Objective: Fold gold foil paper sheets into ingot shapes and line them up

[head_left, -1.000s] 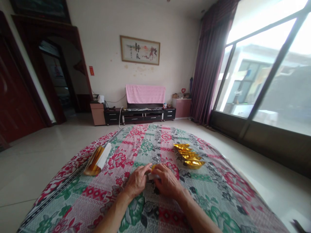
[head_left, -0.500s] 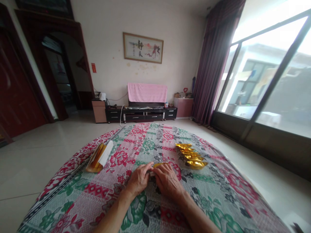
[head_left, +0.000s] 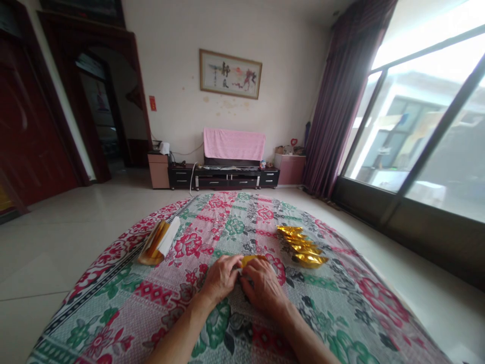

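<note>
At the middle of the patterned tablecloth (head_left: 212, 232), a small piece of gold paper (head_left: 250, 260) shows between and behind my fingers. My left hand (head_left: 223, 275) pinches its left side with thumb and fingers. My right hand (head_left: 263, 283) curls over its right side, fingers bent down on it. Much of the paper is hidden by my hands. To the right lies a row of shiny gold folded-paper ingots (head_left: 303, 246), overlapping one another. On the left rests a stack of gold and white paper sheets (head_left: 158, 241), slightly curled.
The cloth covers a round table. Beyond it stand a low black TV cabinet (head_left: 227, 179) and a screen draped with a pink cloth (head_left: 235, 144). Large windows (head_left: 413, 121) and a purple curtain (head_left: 341, 101) are on the right, a dark red door (head_left: 34, 126) on the left.
My view has turned slightly left, so everything sits a little further right. Both hands stay on the gold paper; the fingers have shifted only slightly.
</note>
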Motion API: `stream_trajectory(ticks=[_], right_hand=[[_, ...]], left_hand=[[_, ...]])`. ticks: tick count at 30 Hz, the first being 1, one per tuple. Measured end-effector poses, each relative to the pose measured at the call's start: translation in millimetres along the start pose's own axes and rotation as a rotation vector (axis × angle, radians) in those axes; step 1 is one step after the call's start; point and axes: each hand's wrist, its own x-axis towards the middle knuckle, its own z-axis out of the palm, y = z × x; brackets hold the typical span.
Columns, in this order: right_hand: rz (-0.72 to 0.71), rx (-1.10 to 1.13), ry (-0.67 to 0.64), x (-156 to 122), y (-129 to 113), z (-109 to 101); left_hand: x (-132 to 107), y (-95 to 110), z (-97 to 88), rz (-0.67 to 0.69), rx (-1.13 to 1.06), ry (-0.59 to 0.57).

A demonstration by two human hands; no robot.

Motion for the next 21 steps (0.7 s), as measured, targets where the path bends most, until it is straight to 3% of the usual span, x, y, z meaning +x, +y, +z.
stream_trajectory(ticks=[12,21], right_hand=[[0.157,0.046,0.113,5,3,14],[0.224,0.075,0.131,8,10,19]], left_hand=[[0,-8,3.4,0.022,-0.010,0.010],[3,-8,5.2,-0.070,-0.037,0.002]])
